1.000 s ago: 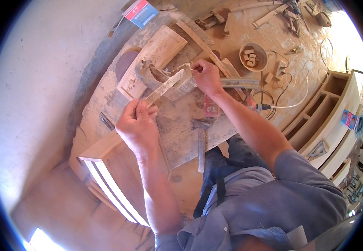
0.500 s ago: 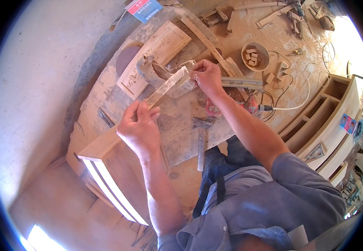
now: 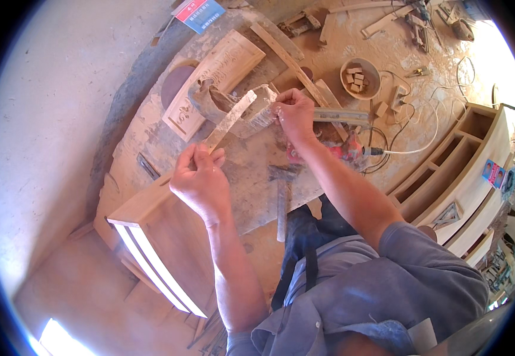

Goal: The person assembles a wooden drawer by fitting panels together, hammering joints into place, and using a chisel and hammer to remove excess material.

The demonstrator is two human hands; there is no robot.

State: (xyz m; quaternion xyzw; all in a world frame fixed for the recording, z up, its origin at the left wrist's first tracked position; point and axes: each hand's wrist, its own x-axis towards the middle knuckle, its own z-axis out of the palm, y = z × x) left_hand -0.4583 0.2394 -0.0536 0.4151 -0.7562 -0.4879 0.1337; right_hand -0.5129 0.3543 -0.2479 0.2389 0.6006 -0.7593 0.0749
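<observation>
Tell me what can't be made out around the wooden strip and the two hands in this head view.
- Left hand: its fingertips curl under the wooden strip, so the grip is hidden.
- Right hand: what its fingers pinch at the pale block is too small to tell.
- Hammer: its handle end passes the workbench edge, against dark trousers.
- Red power tool: half hidden by the right forearm.

Dusty workbench [image 3: 251,172], sunlit wooden shelving [image 3: 465,172]
</observation>
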